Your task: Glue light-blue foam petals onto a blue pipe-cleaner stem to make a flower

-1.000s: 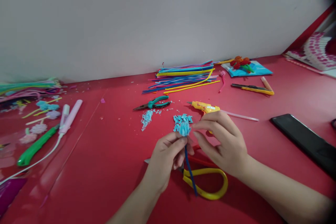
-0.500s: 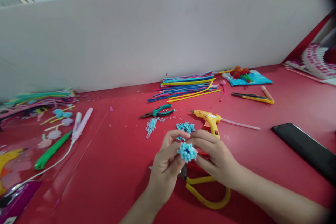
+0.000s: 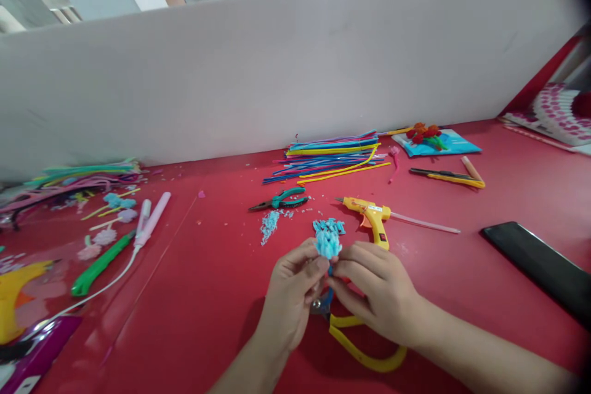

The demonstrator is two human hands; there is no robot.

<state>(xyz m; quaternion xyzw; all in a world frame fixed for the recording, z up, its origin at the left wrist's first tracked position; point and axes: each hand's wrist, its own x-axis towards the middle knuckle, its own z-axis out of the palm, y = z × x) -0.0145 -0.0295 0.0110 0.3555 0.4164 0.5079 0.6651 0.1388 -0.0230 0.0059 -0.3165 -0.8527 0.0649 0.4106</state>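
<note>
Light blue in grip, pinching chenille flower (image 3: 327,244) with left hand (image 3: 290,295) and its stem (image 3: 330,270) with right hand (image 3: 385,295), just beyond yellow-handled scissors (image 3: 370,364), likely risking a loosened flower from over-twisting or a snagged stem from dipping too low.

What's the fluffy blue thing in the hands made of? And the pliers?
Blue bunch: probably fuzzy craft fibre, since it looks soft and matte. Pliers: likely metal jaws, dull and dark; bright teal handles look like plastic or rubber.
</note>
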